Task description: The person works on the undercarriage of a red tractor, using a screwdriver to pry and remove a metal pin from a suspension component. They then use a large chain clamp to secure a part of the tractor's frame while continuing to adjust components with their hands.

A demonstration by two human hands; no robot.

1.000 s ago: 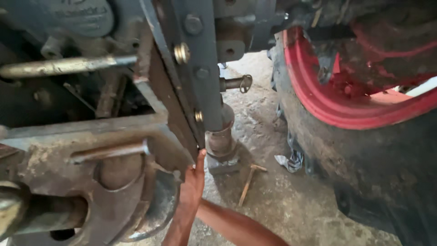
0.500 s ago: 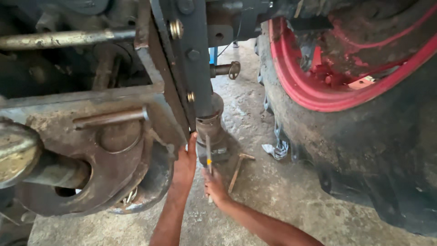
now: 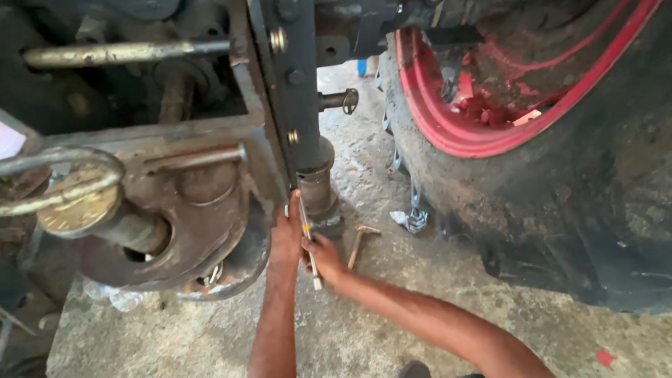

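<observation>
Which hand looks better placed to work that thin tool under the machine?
Probably the right hand: it grips the thin tool by its shaft. The left hand rests higher, against the rusty housing, apparently steadying.

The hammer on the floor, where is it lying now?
In the head view, the hammer lies on the concrete floor just right of the right hand, between the steel post and the large tyre.
</observation>
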